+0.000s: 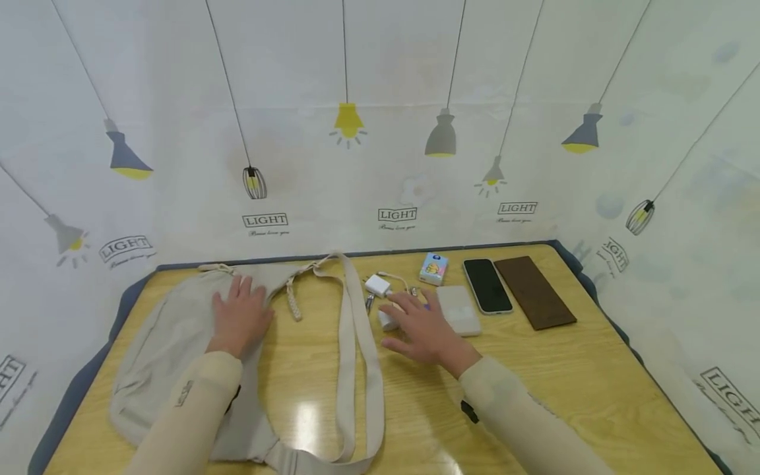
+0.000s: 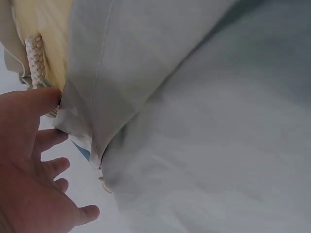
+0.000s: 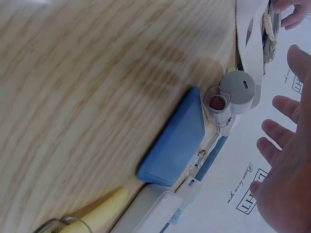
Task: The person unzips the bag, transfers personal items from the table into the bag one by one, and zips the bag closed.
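A light grey cloth bag (image 1: 166, 330) lies flat on the left of the table. My left hand (image 1: 242, 316) rests on its upper part, fingers spread. Seen from the left wrist, the thumb and fingers of that hand (image 2: 29, 170) are at the bag's edge, near a braided cord (image 2: 36, 60). My right hand (image 1: 424, 330) is over a cluster of small items, its fingers loosely apart and holding nothing. Nearest to it are a white cylinder with a port (image 3: 239, 92), a clear-capped tube (image 3: 217, 104) with red inside and a flat blue piece (image 3: 175, 141).
Beyond the right hand lie a white charger plug (image 1: 377, 285), a small blue tissue pack (image 1: 433, 269), a flat whitish block (image 1: 460, 313), a black-screened phone (image 1: 487, 285) and a brown wallet (image 1: 534, 292). The bag's strap (image 1: 374, 396) loops across the table's middle.
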`<state>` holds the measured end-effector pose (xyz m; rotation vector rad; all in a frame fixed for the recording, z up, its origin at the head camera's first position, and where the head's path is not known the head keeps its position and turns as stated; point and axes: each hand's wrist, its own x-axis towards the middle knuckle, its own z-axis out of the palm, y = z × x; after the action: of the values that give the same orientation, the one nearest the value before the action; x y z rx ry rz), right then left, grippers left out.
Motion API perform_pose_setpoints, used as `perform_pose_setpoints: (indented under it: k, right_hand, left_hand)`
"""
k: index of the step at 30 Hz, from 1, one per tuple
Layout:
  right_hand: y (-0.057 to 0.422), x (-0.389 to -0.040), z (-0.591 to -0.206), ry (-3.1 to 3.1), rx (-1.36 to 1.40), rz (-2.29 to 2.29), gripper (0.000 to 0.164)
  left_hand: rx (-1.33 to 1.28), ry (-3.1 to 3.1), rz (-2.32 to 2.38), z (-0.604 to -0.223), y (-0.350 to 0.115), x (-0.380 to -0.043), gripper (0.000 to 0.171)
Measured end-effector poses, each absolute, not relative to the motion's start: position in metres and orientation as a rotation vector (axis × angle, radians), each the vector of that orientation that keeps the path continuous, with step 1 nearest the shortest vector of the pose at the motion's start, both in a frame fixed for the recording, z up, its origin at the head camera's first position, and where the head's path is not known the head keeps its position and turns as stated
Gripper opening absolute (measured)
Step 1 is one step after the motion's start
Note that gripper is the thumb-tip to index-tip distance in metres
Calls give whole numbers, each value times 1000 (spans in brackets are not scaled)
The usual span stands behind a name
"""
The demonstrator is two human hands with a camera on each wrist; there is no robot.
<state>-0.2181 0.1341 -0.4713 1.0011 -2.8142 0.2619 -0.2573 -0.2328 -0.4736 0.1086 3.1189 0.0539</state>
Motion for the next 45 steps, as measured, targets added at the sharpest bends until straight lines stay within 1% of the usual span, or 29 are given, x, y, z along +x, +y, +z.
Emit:
perform_pose_setpoints:
  k: [7,15,25,36,42,45]
  right_hand:
    - [126,-218,-469,-2856,1028,268,60]
    - [125,-214,-467,-2847,1036,288,60]
    - [125,-211,-469,-2857,1039,268,61]
    - [120,-207,-470,-2861,1051,274,60]
    - [121,-205,-469,-2882,1044,251,60]
    - [122,-205,-469,-2883,1037,247,60]
  left_hand:
    - [81,3039,35,-478,-234,-256,49]
    - [209,3079,-1,-477,-225,-248,43]
    - [333,3123,104,-462,-201,-235,28]
    - [400,3229,103,-474,-192,-238,20]
    - [367,3255,187,-477,-190,-242,20]
    - [313,3228,290,-477,-187,-244,27]
